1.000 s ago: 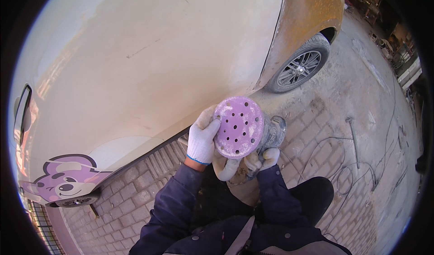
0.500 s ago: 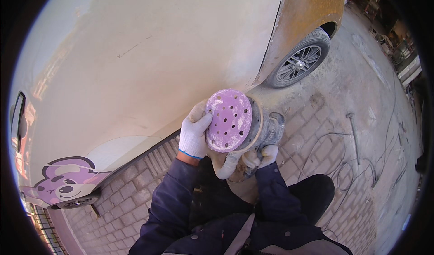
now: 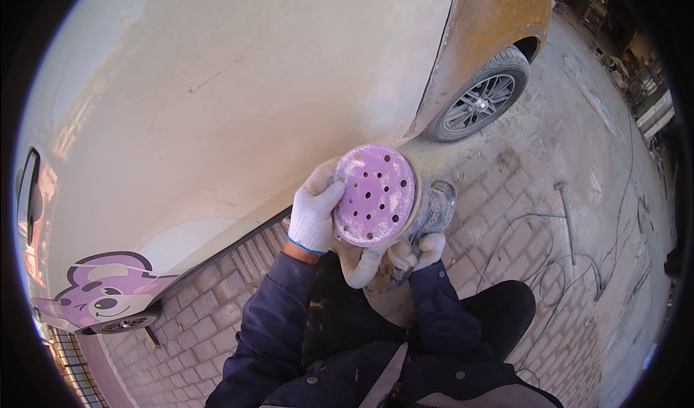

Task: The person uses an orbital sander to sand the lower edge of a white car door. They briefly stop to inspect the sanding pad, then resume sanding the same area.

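Note:
My left hand (image 3: pixel 318 209), in a white knit glove, pinches the left edge of a round purple sanding disc (image 3: pixel 376 198) between thumb and fingers. Several holes pierce the disc, and whitish dust patches mark its face. It covers most of the pad of a dusty grey orbital sander (image 3: pixel 432 209), whose pad side faces up toward me. My right hand (image 3: pixel 419 252), also gloved, is closed around the sander's lower body. A pale hose or bag piece (image 3: pixel 361 267) curves below the disc. Whether the disc lies fully flat on the pad I cannot tell.
A large beige vehicle panel (image 3: pixel 253 82) rises in front, with a rusty-brown fender (image 3: pixel 499 10) and a wheel (image 3: pixel 481 100) to the right. A purple cartoon decal (image 3: pixel 108 289) is at lower left. Cables (image 3: pixel 557 278) lie on the brick paving (image 3: pixel 202 310).
The purple disc has shifted right and turned, now covering more of the sander's pad, with my left hand following slightly right. My right hand and the sander body hold nearly the same place.

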Available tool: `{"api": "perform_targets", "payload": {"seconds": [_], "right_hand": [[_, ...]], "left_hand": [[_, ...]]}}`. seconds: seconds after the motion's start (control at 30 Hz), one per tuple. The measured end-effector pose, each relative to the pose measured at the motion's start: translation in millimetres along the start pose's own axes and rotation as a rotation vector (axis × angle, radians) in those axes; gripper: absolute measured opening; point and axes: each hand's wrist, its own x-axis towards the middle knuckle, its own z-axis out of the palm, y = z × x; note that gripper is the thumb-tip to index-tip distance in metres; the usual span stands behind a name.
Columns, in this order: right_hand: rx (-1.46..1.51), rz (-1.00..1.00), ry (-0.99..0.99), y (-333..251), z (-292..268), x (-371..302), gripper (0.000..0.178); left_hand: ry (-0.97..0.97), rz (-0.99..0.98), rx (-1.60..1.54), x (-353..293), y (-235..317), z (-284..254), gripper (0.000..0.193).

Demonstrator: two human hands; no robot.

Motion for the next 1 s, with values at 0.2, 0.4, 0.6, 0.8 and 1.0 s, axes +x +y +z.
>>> {"api": "perform_targets", "payload": {"seconds": [0.2,0.4,0.6,0.8,1.0], "right_hand": [[-0.031,0.029,0.027,-2,3,3,0.066],[-0.038,0.023,0.043,-1,3,1,0.062],[-0.043,0.036,-0.001,-2,2,1,0.064],[-0.033,0.043,-0.029,-3,6,1,0.065],[0.006,0.064,-0.107,-4,6,2,0.063]], "left_hand": [[-0.048,-0.006,0.016,0,0,2,0.04],[-0.039,0.001,0.033,1,0,2,0.04],[-0.021,0.006,0.073,-1,0,3,0.041],[0.02,0.092,0.31,-5,2,7,0.038],[0.102,0.232,0.621,-11,8,18,0.034]]}}
